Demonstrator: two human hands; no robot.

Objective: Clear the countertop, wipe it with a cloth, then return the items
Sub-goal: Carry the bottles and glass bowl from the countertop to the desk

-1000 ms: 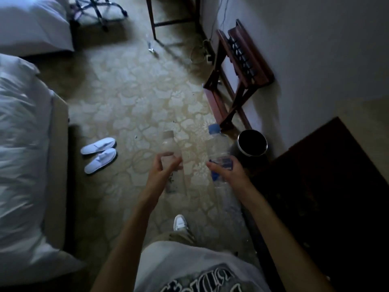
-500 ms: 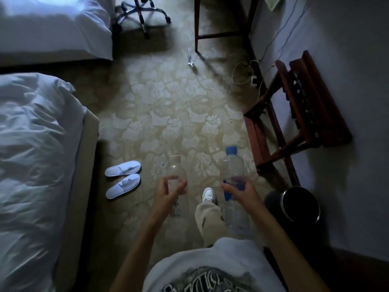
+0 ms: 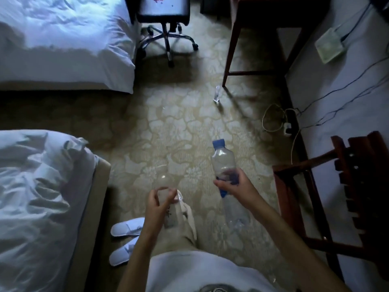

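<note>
A clear plastic bottle with a pale cap (image 3: 166,186) is gripped around its middle by the left hand (image 3: 156,204), fingers and thumb curled round it. A clear plastic bottle with a blue cap and blue label (image 3: 224,165) is held by the right hand (image 3: 233,185), fingers wrapped about the labelled waist, the cap tilted up and away. Both bottles are carried in the air above the patterned beige carpet (image 3: 179,127). A pair of white slippers (image 3: 126,239) is seen just left of the left forearm, beside the near white-sheeted bed (image 3: 37,203). A dark wooden luggage rack (image 3: 347,186) stands at the right wall. Farther off, a small clear bottle (image 3: 217,94) stands on the carpet near a wooden desk leg (image 3: 230,49), with a wheeled office chair (image 3: 166,28) beyond.
</note>
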